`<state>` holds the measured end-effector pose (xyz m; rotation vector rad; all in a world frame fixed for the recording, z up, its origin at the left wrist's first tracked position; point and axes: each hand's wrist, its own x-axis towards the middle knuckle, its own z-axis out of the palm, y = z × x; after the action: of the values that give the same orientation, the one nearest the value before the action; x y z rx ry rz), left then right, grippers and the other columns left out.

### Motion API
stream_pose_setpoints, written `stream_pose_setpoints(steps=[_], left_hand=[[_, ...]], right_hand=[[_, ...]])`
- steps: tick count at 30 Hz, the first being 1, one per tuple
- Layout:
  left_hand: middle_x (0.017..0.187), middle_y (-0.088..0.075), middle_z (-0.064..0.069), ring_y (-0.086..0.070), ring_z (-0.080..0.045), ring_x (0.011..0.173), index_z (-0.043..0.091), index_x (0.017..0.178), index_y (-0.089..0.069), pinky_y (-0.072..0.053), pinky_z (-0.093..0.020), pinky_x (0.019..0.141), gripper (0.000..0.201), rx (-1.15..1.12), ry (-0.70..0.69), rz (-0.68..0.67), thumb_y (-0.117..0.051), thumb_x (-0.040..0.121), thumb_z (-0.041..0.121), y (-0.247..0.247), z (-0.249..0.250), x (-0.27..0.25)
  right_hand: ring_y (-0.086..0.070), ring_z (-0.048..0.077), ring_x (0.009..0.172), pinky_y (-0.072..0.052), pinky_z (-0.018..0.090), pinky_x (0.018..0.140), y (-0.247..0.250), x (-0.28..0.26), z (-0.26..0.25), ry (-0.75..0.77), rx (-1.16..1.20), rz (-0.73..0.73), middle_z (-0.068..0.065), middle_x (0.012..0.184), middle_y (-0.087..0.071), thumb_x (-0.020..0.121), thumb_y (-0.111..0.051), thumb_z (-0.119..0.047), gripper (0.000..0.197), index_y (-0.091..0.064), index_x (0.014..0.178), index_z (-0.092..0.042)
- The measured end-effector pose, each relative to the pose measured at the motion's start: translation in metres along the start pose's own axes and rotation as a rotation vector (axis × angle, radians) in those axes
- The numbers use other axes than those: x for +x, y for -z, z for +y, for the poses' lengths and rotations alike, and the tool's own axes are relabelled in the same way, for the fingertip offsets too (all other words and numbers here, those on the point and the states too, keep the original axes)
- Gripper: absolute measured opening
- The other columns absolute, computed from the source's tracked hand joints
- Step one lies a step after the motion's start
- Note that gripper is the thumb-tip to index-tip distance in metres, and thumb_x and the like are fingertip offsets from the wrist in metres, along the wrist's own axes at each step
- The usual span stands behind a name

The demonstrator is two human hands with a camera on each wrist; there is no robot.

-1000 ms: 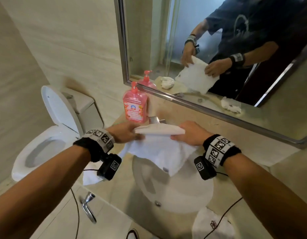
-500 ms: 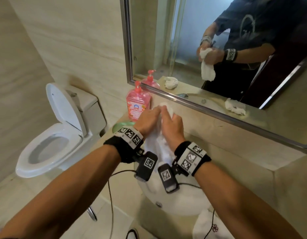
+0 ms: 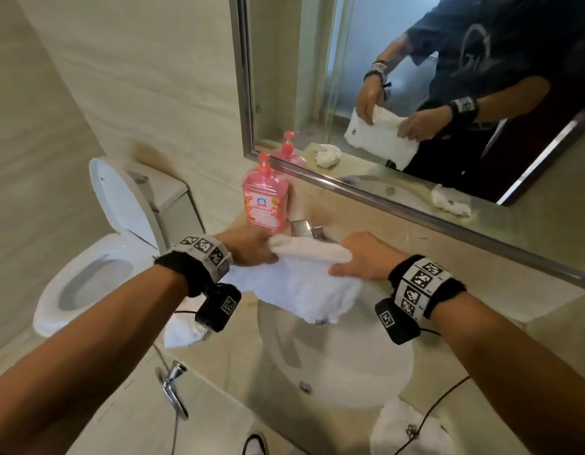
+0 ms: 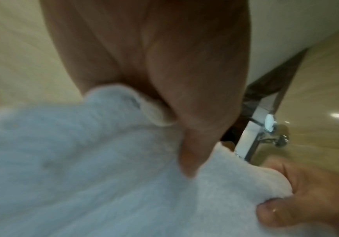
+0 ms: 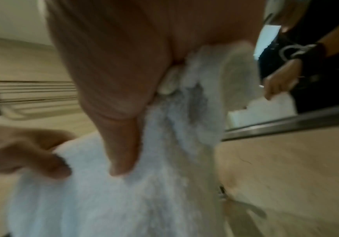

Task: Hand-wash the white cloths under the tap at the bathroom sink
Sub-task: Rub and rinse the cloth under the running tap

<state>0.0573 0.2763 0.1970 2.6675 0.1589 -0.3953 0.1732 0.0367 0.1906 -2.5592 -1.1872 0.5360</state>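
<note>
A white cloth hangs spread over the round white sink, just in front of the chrome tap. My left hand pinches its left top edge and my right hand pinches the right top edge. The left wrist view shows my left thumb pressed into the white cloth, with the tap behind. In the right wrist view the white cloth bunches under my right thumb. No water stream is visible.
A pink soap bottle stands left of the tap by the mirror. Another white cloth hangs off the counter's left edge and a third lies at the front right. An open toilet sits left.
Half a second ago both hands were pressed together with the cloth bunched between them. They have moved apart and down, spreading the cloth out wide over the sink.
</note>
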Motion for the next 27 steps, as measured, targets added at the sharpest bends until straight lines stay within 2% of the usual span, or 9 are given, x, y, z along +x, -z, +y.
stream_pose_setpoints(steps=[3, 6, 10, 13, 16, 19, 23, 25, 27], left_hand=[[0.096, -0.069, 0.009, -0.064, -0.016, 0.094, 0.024, 0.098, -0.069, -0.048, -0.024, 0.08, 0.014, -0.411, -0.048, 0.108, -0.064, 0.092, 0.036, -0.004, -0.008, -0.005], [0.106, -0.072, -0.006, -0.068, -0.027, 0.099, 0.015, 0.107, -0.068, -0.055, -0.044, 0.09, 0.035, -0.843, 0.028, 0.24, -0.061, 0.092, 0.046, -0.012, 0.009, 0.005], [0.1, -0.071, -0.007, -0.066, -0.025, 0.097, 0.014, 0.098, -0.066, -0.052, -0.042, 0.096, 0.031, -1.313, 0.117, 0.31, -0.053, 0.097, 0.042, -0.019, 0.054, 0.026], [0.077, -0.071, 0.002, -0.069, -0.018, 0.082, 0.019, 0.072, -0.072, -0.057, -0.032, 0.074, 0.034, -1.369, 0.115, 0.329, -0.054, 0.093, 0.038, -0.021, 0.073, 0.027], [0.089, -0.074, -0.006, -0.071, -0.022, 0.09, 0.019, 0.074, -0.073, -0.057, -0.037, 0.082, 0.036, -1.227, 0.084, 0.287, -0.053, 0.087, 0.046, -0.02, 0.074, 0.027], [0.082, -0.07, -0.002, -0.065, -0.023, 0.087, 0.02, 0.073, -0.069, -0.051, -0.039, 0.087, 0.031, -1.215, 0.091, 0.349, -0.05, 0.091, 0.037, -0.02, 0.073, 0.025], [0.083, -0.074, 0.002, -0.071, -0.022, 0.088, 0.024, 0.075, -0.073, -0.056, -0.034, 0.086, 0.033, -1.114, 0.011, 0.159, -0.053, 0.09, 0.046, -0.02, 0.072, 0.009], [0.081, -0.073, 0.017, -0.069, -0.002, 0.079, 0.03, 0.086, -0.067, -0.054, -0.013, 0.07, 0.02, -0.816, -0.053, 0.037, -0.061, 0.089, 0.048, -0.011, 0.062, -0.002], [0.087, -0.071, 0.018, -0.066, 0.0, 0.081, 0.033, 0.097, -0.064, -0.051, -0.014, 0.07, 0.022, -0.314, -0.061, -0.02, -0.073, 0.08, 0.042, -0.001, 0.046, -0.006]], right_hand=[[-0.061, 0.005, 0.055, -0.045, 0.018, 0.052, -0.008, -0.008, 0.013, -0.176, 0.528, 0.176, -0.005, 0.064, -0.066, 0.083, -0.078, -0.039, 0.026, -0.067, 0.069, -0.019], [-0.068, 0.02, 0.07, -0.054, 0.033, 0.06, -0.023, -0.004, -0.008, -0.262, 0.872, 0.416, 0.006, 0.08, -0.072, 0.091, -0.068, -0.037, 0.02, -0.07, 0.087, -0.017], [-0.071, 0.009, 0.07, -0.056, 0.026, 0.056, -0.046, 0.014, -0.069, -0.211, 1.002, 0.58, -0.006, 0.074, -0.074, 0.09, -0.066, -0.046, 0.024, -0.068, 0.084, -0.023], [-0.065, 0.0, 0.062, -0.051, 0.02, 0.052, -0.036, 0.024, -0.079, -0.246, 0.946, 0.693, -0.009, 0.071, -0.07, 0.092, -0.06, -0.051, 0.031, -0.064, 0.075, -0.026], [-0.065, 0.004, 0.067, -0.045, 0.013, 0.048, -0.026, 0.027, -0.07, -0.349, 0.997, 0.732, -0.007, 0.077, -0.07, 0.096, -0.055, -0.05, 0.034, -0.068, 0.082, -0.021], [-0.068, 0.012, 0.069, -0.053, 0.027, 0.055, -0.042, 0.026, -0.077, -0.305, 0.885, 0.721, -0.001, 0.077, -0.072, 0.093, -0.049, -0.061, 0.05, -0.07, 0.086, -0.015], [-0.069, 0.018, 0.079, -0.057, 0.033, 0.071, -0.033, 0.022, -0.054, -0.26, 0.807, 0.691, 0.006, 0.087, -0.074, 0.097, -0.052, -0.052, 0.046, -0.07, 0.089, -0.01], [-0.067, 0.013, 0.078, -0.053, 0.026, 0.069, -0.029, 0.016, -0.039, -0.196, 0.682, 0.64, 0.0, 0.082, -0.071, 0.096, -0.056, -0.051, 0.037, -0.067, 0.085, -0.017], [-0.061, 0.002, 0.068, -0.045, 0.015, 0.06, -0.026, 0.01, -0.032, -0.103, 0.511, 0.597, -0.013, 0.069, -0.064, 0.092, -0.061, -0.053, 0.032, -0.065, 0.08, -0.024]])
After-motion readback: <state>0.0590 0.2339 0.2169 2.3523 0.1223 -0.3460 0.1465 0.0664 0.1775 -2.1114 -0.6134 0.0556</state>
